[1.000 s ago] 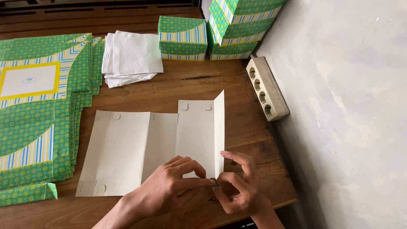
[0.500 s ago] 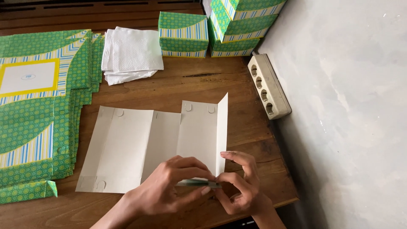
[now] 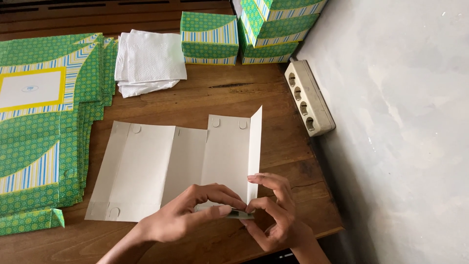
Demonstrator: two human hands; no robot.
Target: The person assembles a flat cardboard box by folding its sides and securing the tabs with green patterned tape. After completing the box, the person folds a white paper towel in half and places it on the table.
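1. Pale grey-white card: an unfolded carton blank (image 3: 176, 166) lies printed side down on the wooden tabletop (image 3: 273, 107), near the front edge, its right-hand panel standing up along a crease
2. Left hand (image 3: 188, 217): fingers pinched on a small bottom flap (image 3: 234, 211) of the blank, thumb beneath, fingertips pressing the flap over
3. Right hand (image 3: 276, 217): fingers closed on the same flap from the right side, index raised and touching the lower end of the upright panel; both hands meet at the blank's near right corner
4. Left of the blank: a stack of flat green patterned cartons (image 3: 44, 127) with striped bands and a white yellow-framed window, fanned along the tabletop's left side; one small folded green piece (image 3: 31, 221) sits at the near left
5. Behind the blank: a pile of white paper napkins (image 3: 149, 61), then assembled green boxes (image 3: 244, 29), one alone and others stacked at the far right
6. Right edge: a beige four-socket power strip (image 3: 309, 98) lies along the grey wall (image 3: 400, 122), well apart from the hands
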